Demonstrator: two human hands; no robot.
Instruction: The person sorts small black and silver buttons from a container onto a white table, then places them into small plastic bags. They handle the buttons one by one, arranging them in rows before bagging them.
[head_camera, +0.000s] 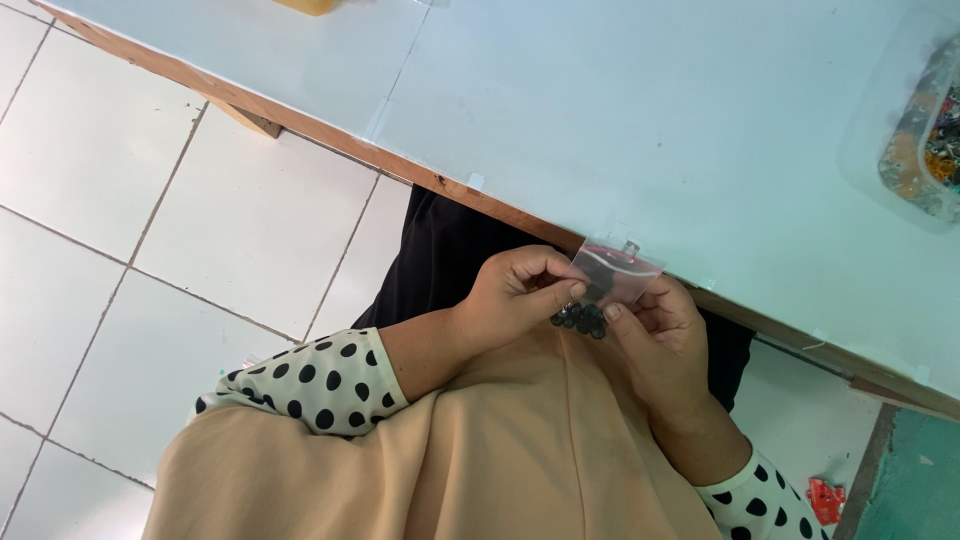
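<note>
Beige cloth (480, 450) over the lap was seen nearest, with polka-dot sleeves (320, 380) at both wrists. Left of centre, the left hand (520, 295) was pinched on the edge of a small clear plastic bag (618, 272), held just below the white bench (600, 110) edge. Small dark beads (582, 318) were bunched at the bag's lower end. The right hand (655, 325) was closed on the bag's other side. A clear tub (915, 120) of mixed bits was seen far right on the bench.

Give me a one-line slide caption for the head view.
Both hands, left hand and right hand, pinch a small clear zip bag of dark beads at the white table edge.
</note>
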